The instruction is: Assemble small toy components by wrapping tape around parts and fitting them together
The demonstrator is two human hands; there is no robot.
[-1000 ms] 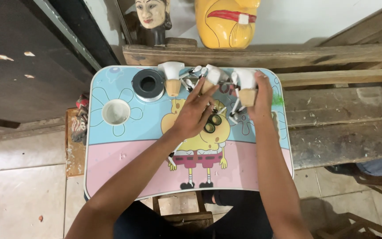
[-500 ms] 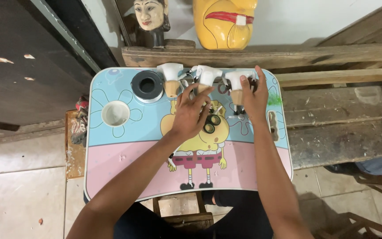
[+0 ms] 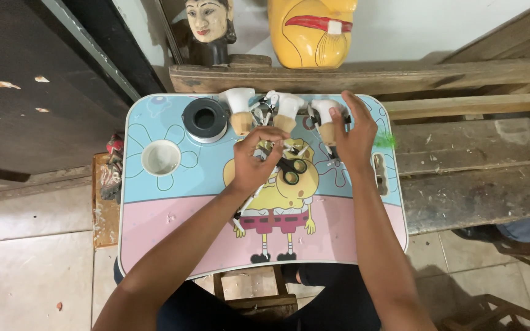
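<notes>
1. While reaching to the far edge of the worktop [image 3: 154, 233], busy with sorting through small pieces: a heap of little metal parts [image 3: 264, 115] lying between three white-and-tan pieces.
2. Left hand [image 3: 254, 164]: hovering over the black scissors [image 3: 291, 170], fingers [image 3: 271, 136] curled and drawn close to the thumb as in a pinch. Cannot tell whether something small is held inside.
3. Right hand [image 3: 355, 136]: fingers [image 3: 345, 105] spread apart, laid flat against the right white-and-tan piece [image 3: 325, 119], touching but not gripping it.
4. Middle white-and-tan piece [image 3: 287, 111] and left one [image 3: 240, 111]: standing free, just beside the heap.
5. Judged from this: any lift calls for a fine, slow pinch, because of the tangled parts and the pieces standing near the edge.
6. Well apart on the left: a black ring [image 3: 205, 118] and a white cup [image 3: 161, 157], untouched.
</notes>
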